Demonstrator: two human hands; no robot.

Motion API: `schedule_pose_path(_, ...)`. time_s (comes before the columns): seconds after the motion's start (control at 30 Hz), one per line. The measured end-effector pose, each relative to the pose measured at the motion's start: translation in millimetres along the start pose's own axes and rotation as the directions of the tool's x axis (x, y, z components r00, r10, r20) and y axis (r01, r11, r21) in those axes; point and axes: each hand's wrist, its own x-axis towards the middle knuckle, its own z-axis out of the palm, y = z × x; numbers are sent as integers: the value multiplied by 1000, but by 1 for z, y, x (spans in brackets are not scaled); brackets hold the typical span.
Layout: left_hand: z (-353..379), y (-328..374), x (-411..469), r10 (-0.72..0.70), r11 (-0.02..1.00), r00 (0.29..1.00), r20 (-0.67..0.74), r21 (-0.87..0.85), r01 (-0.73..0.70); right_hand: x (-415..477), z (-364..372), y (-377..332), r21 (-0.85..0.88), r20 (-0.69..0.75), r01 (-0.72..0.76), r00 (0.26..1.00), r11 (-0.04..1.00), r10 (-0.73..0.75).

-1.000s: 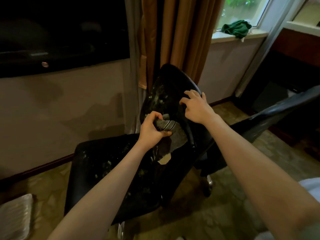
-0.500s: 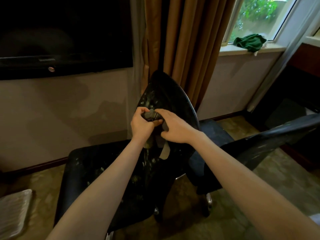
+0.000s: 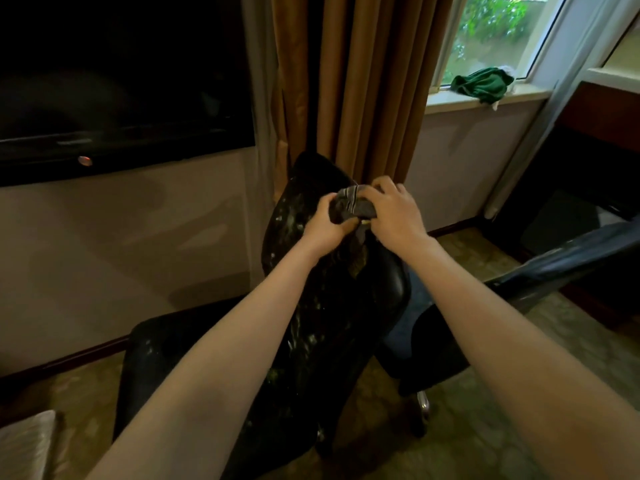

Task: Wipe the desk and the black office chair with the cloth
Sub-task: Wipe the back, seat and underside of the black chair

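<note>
Head view looks down along two bare forearms that reach forward and meet at the top of a chair back. The left hand (image 3: 327, 225) curls its fingers round a bunched grey cloth (image 3: 354, 201) with pale stripes, and the right hand (image 3: 394, 216) closes over the same cloth from the other side, so both grip it together against the upper edge of the backrest. One cloth sits in the two hands. The black office chair (image 3: 339, 323) is glossy and flecked with pale specks across back and seat (thickest on the backrest). A second black chair (image 3: 561, 265) stands just to the right, making two. Beyond hang a tan curtain (image 3: 356, 81) and a dark television (image 3: 121, 81), and one green rag (image 3: 479, 84) lies on the windowsill (image 3: 450, 100).
</note>
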Motion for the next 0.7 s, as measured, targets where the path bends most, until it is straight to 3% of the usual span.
schedule_pose_path(0.17,8,-7,-6,97,991,995,-27,92,-95,-13,8,14,179,-82,-24,996,984,39)
schedule_pose_path(0.43,9,-5,-23,77,988,991,-113,141,-61,-33,17,6,72,-192,33,981,997,-19)
schedule_pose_path(0.7,18,-4,-38,35,988,983,-179,156,-7,-41,13,-1,-10,-130,25,991,1000,-26)
